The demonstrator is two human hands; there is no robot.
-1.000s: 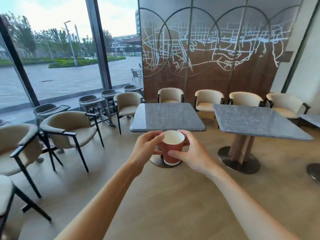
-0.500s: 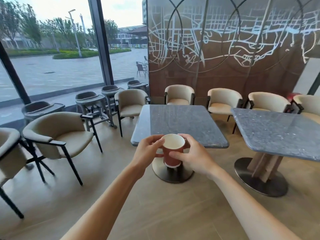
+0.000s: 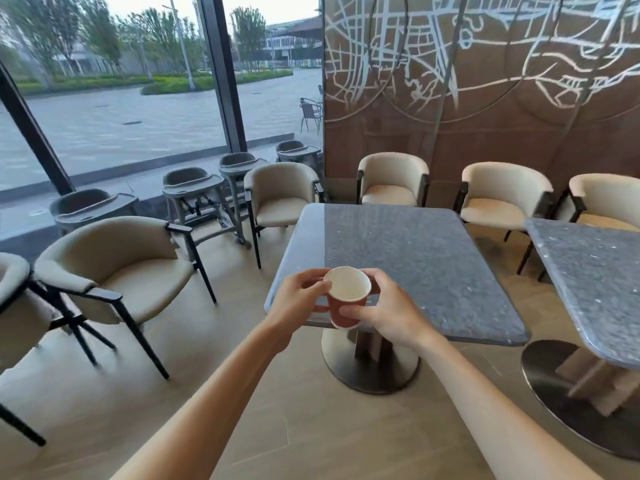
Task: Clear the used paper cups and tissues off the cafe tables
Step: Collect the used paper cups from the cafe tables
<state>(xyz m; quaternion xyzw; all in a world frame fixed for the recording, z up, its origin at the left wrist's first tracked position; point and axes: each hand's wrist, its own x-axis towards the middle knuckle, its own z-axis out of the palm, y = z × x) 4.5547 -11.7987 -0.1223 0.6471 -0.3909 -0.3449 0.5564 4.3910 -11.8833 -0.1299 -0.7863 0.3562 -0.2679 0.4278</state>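
A red paper cup (image 3: 344,308) with a white inside is held upright in front of me, at the near left corner of a grey stone cafe table (image 3: 415,265). My left hand (image 3: 298,303) grips its left side near the rim. My right hand (image 3: 384,311) wraps its right side and lower wall. The cup looks empty. I see no tissues and no other cups on the table top.
A second grey table (image 3: 595,282) stands to the right. Beige armchairs (image 3: 124,268) ring both tables, and grey high chairs (image 3: 194,195) line the window at the left. Each table rests on a round metal base (image 3: 370,362) on the wooden floor.
I have walked closer to the table, which now looms larger and lies just under the cup. Both hands keep the same hold on the cup.
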